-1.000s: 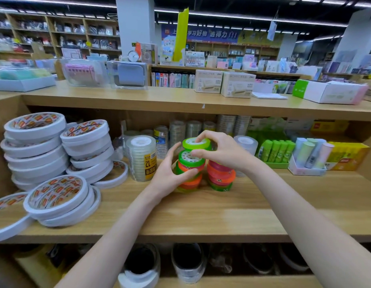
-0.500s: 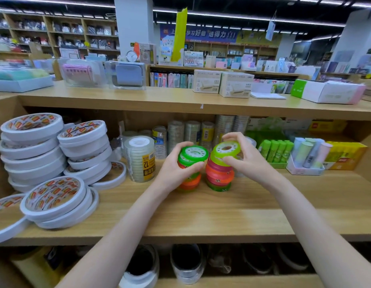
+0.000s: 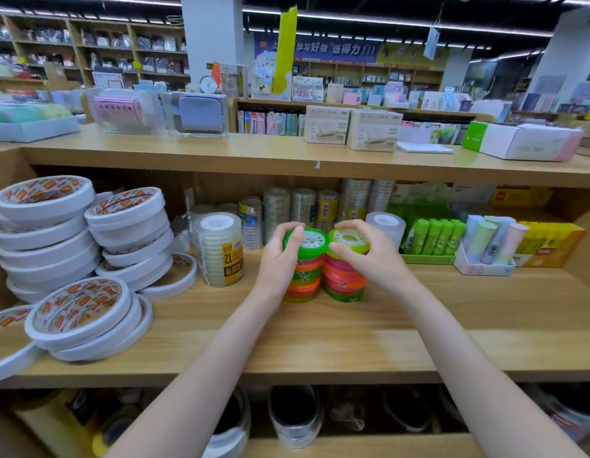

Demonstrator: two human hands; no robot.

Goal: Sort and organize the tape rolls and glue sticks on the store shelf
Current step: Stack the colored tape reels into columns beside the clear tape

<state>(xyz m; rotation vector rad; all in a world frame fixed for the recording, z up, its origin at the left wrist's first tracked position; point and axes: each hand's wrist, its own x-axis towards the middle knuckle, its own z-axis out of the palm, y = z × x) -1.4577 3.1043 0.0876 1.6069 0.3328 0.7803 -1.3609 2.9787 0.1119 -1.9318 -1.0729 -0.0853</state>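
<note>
Two short stacks of small coloured tape rolls stand side by side in the middle of the wooden shelf [image 3: 320, 342]. My left hand [image 3: 278, 262] grips the left stack [image 3: 303, 276], thumb on its green top roll. My right hand [image 3: 369, 256] holds the lime-green top roll of the right stack [image 3: 345, 279], fingers curled round its rim. Green glue sticks [image 3: 434, 236] lie in a tray to the right of the stacks.
Large white tape rolls [image 3: 49, 233] are piled at the left, some leaning at the shelf front [image 3: 79, 312]. A clear tape pack [image 3: 219, 249] stands left of my hands; more clear rolls [image 3: 303, 206] line the back. Pastel tubes [image 3: 488, 242] and yellow boxes [image 3: 551, 242] sit at right.
The lime-green roll went from above the left stack onto the right stack in my right hand. My left hand has slid up round the left stack. The two stacks stand closer together.
</note>
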